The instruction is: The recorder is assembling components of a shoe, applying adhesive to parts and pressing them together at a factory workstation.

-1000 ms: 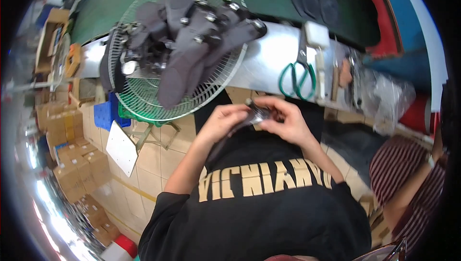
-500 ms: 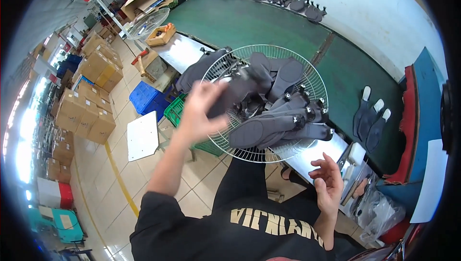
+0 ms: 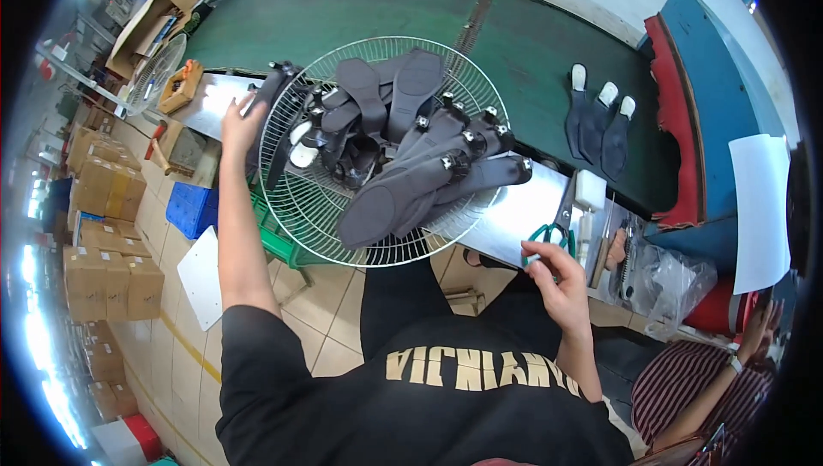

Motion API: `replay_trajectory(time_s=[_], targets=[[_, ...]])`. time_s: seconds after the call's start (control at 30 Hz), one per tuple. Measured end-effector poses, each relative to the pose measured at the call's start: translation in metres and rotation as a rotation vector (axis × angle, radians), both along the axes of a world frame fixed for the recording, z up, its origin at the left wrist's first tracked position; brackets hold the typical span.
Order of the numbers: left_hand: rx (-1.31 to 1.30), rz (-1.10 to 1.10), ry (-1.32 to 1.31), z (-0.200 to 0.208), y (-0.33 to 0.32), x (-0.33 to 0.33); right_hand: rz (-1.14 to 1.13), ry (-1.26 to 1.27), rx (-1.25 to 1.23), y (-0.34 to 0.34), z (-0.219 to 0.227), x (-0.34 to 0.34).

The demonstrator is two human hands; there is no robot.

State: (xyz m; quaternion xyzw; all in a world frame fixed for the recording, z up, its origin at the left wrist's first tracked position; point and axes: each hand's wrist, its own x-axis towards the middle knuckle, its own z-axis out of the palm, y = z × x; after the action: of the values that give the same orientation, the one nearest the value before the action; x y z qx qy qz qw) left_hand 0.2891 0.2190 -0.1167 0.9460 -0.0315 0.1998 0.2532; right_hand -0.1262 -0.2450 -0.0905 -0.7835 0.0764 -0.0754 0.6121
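A round white wire basket [image 3: 386, 258], perhaps a fan guard, stands before me and holds several dark grey shoe soles [image 3: 373, 209] with black heel pieces. Just outside its left rim, my left hand [image 3: 243, 129] rests against more dark soles [image 3: 273, 93]. Its fingers look spread; whether they grip a sole is hard to make out. My right hand [image 3: 561, 286] is raised to the right of the basket, fingers loosely curled with a gap between thumb and forefinger. Green-handled scissors [image 3: 561, 222] lie just beyond its fingertips, partly covered by the hand.
A long green belt table [image 3: 343, 7] runs behind the basket. Three dark soles with white ends [image 3: 604, 127] lie on it. A blue panel [image 3: 716, 63], a plastic bag [image 3: 677, 282] and another person's hand [image 3: 754, 333] are at right. A green stool [image 3: 279, 243] and cartons [image 3: 111, 286] are at left.
My left hand has moved out of the basket to the soles left of it. My right hand's thumb and forefinger have come closer together. The view has turned, showing another person at right.
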Motion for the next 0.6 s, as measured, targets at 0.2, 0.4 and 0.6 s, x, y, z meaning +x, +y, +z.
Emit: replay_trajectory(time_s=[0.2,0.4,0.6], targets=[[-0.474,-0.995,-0.382,0.182,-0.139,-0.166,-0.063,-0.224,-0.412,0.001,0.012,0.051],[-0.277,-1.072,-0.567,0.216,-0.109,-0.224,0.119,-0.346,-0.367,0.033,0.036,0.083],[-0.223,-1.166,-0.609,0.225,-0.101,-0.208,0.125,-0.32,-0.355,0.034,0.024,0.065]])
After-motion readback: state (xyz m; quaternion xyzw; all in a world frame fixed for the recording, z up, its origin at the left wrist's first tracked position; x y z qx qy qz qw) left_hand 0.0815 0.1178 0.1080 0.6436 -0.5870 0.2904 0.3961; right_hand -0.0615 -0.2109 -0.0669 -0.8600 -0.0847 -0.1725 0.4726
